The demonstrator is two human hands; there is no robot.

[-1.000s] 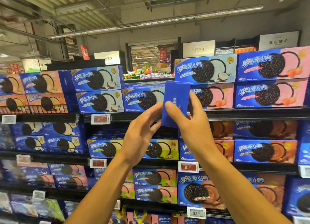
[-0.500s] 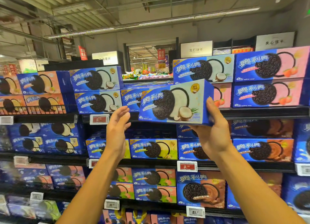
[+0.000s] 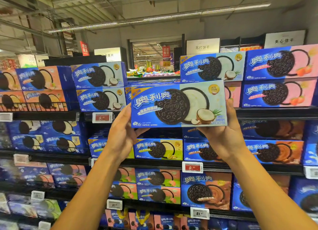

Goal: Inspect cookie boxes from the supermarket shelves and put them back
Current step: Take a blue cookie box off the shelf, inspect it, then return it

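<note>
Supermarket shelves fill the view, stacked with blue cookie boxes. In front of the top shelf's front edge, a person holds up a coconut cookie box, front facing them. The left hand grips its lower left corner, the right hand its lower right, fingers curled round the box.

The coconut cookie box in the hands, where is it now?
In the head view, the coconut cookie box is centre frame, held between the left hand and right hand in front of the top shelf.
</note>
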